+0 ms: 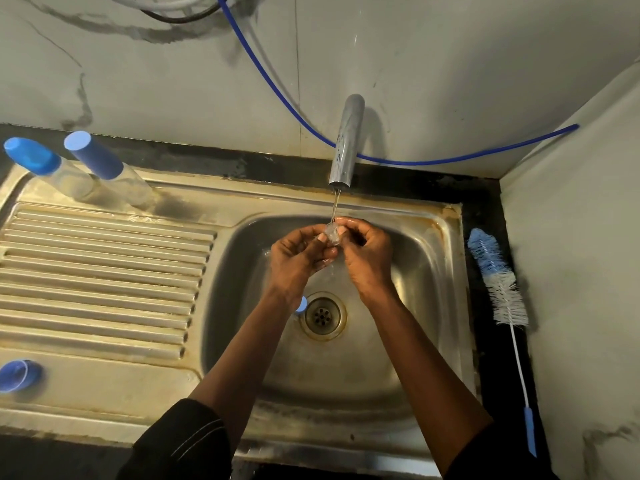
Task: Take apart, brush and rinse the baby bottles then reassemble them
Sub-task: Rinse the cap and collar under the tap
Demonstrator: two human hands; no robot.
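Left grip [298,258] and right grip [367,259] both pinch a small clear bottle piece [330,234] at the fingertips, in the thin stream under the tap [346,140], above the sink [436,271]. Two blue-capped bottles [100,161] stand on the drainboard's far left corner. A bottle brush [498,278] lies on the table right of the sink. Faint marks on the tap are too blurred to read.

- Grey marbled wall [450,64] at back meets plain side wall [571,254] in the right corner.
- Blue hose [415,164] and cables [180,5] hang across back wall.
- Stained steel sink [446,237] set in black counter [483,192].
- Light is dim and warm.
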